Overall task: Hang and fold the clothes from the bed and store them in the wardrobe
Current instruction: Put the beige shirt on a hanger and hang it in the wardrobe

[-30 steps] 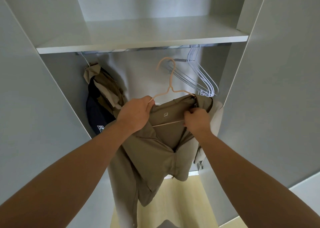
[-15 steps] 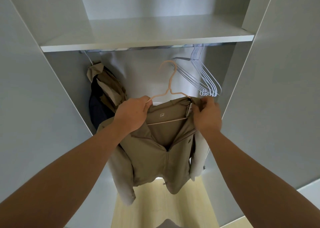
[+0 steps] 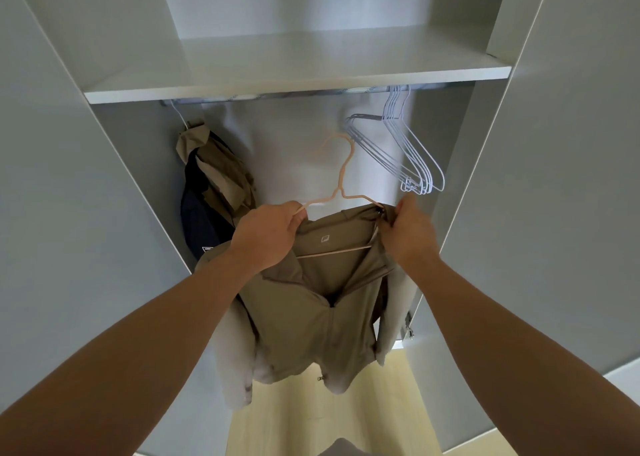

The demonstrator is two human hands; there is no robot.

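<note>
A khaki zip jacket hangs on a peach hanger that I hold up inside the open wardrobe. My left hand grips the jacket's left shoulder together with the hanger's left arm. My right hand pinches the jacket's right shoulder over the hanger's right end. The hanger's hook is free in the air, well below the metal rail. The sleeves dangle down on both sides.
Several pale blue wire hangers hang on the rail at the right. A khaki and a dark garment hang at the left. A white shelf sits above the rail. Open wardrobe doors stand on both sides; the wooden floor is below.
My right hand has moved from the collar's middle out to the jacket's right shoulder. The jacket front has dropped straighter on the hanger, which sits slightly higher.
</note>
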